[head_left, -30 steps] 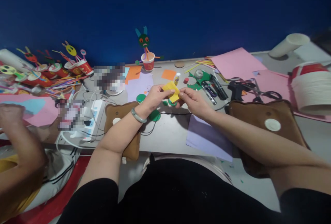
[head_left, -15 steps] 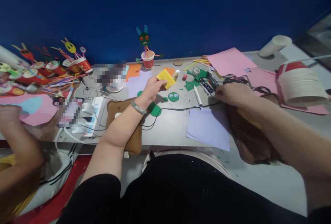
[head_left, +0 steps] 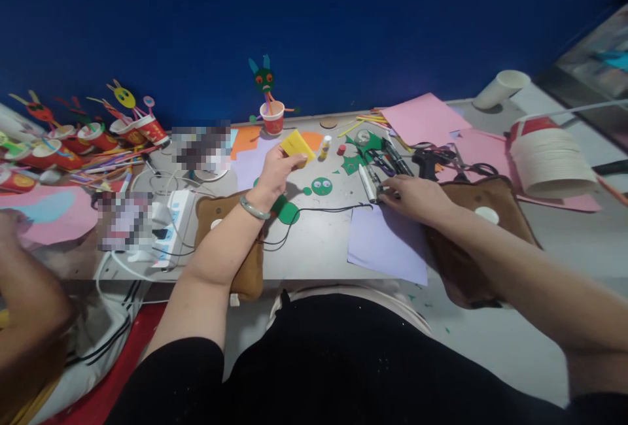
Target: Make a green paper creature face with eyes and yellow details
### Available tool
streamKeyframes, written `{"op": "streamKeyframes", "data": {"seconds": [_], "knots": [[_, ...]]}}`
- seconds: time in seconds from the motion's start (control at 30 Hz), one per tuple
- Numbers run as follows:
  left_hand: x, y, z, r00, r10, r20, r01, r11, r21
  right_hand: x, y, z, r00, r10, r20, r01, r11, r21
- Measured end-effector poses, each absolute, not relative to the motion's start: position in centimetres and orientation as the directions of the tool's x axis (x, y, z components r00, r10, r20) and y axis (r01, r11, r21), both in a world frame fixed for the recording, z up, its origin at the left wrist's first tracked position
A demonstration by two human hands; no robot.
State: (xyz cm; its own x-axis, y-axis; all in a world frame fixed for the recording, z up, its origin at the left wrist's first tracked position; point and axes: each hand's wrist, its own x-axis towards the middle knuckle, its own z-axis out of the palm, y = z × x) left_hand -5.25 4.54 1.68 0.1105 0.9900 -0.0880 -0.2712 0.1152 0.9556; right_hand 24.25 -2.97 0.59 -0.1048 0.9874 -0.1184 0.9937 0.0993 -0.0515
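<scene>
- Take the green disc with eyes [head_left: 322, 186] as the centre of the dial: the yellow paper [head_left: 297, 145] sits at 11 o'clock, raised in the left hand [head_left: 277, 170].
- The left hand pinches the paper along its near edge, thumb on top; the fingers beneath are mostly hidden.
- The paper looks folded, so it should be very light and a little stiffer than one sheet, yet easy to crease. A flat, gentle pinch at an edge suits it; a hard squeeze would likely dent it.
- At 3 o'clock, the right hand [head_left: 417, 196] is at the near ends of the dark pens [head_left: 380, 165], fingers curled downward. I cannot tell whether it grasps one or merely touches them.
- The white marker [head_left: 367, 184], also at 3 o'clock, lies just beside those fingertips. Its barrel should be rigid, light, smooth and apt to roll; mid-barrel is the sure place to take hold.
- The glue stick [head_left: 324, 148] stands at 12 o'clock, probably easy to tip if brushed.
- The lilac sheet [head_left: 387, 248] lies flat at 4 o'clock, thin and probably quick to slide.
</scene>
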Motion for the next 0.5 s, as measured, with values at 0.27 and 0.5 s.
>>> {"op": "streamKeyframes", "data": {"seconds": [0.27,0.5], "knots": [[-5.3,4.6,1.4,0.102,0.991,-0.089,-0.219,0.11,0.97,30.7,0.3,5.3,0.253,0.963,-0.089,0.961,-0.239,0.142],[-5.3,4.7,1.2,0.091,0.987,-0.129,-0.266,0.149,0.952,41.3,3.8,2.5,0.398,0.848,-0.351,0.917,-0.374,0.136]]}}
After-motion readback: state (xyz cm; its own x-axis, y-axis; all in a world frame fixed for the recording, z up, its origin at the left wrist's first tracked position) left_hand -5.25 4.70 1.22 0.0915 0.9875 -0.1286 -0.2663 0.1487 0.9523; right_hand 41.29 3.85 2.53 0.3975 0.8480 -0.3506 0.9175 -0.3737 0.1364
